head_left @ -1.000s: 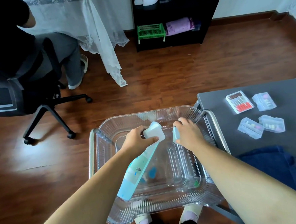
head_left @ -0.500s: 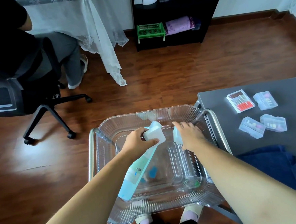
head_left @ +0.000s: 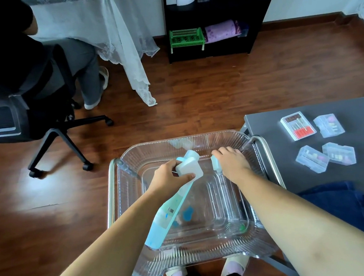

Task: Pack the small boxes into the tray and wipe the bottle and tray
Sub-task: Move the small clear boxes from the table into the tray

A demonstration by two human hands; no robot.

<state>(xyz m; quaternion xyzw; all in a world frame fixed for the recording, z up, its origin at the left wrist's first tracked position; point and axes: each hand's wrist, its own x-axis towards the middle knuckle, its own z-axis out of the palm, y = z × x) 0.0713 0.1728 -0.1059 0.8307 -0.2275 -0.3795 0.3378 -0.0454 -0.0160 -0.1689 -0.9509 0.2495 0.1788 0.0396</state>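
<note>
- Our left hand (head_left: 170, 175) is closed around the white cap end of a pale blue bottle (head_left: 171, 212), which slants down over the clear tray (head_left: 206, 259).
- Our right hand (head_left: 232, 163) presses flat on a small pale blue pad (head_left: 215, 163), possibly a sponge, against the tray's far right inner wall.
- The tray sits on a metal-framed stand (head_left: 110, 194); no boxes lie in it.
- Four small boxes (head_left: 314, 158) rest well apart from the tray on the grey table (head_left: 287, 173), near a dark blue cloth (head_left: 343, 204).
- The wooden floor (head_left: 216, 92) carries an office chair (head_left: 35, 118) and a black shelf (head_left: 250, 25).
</note>
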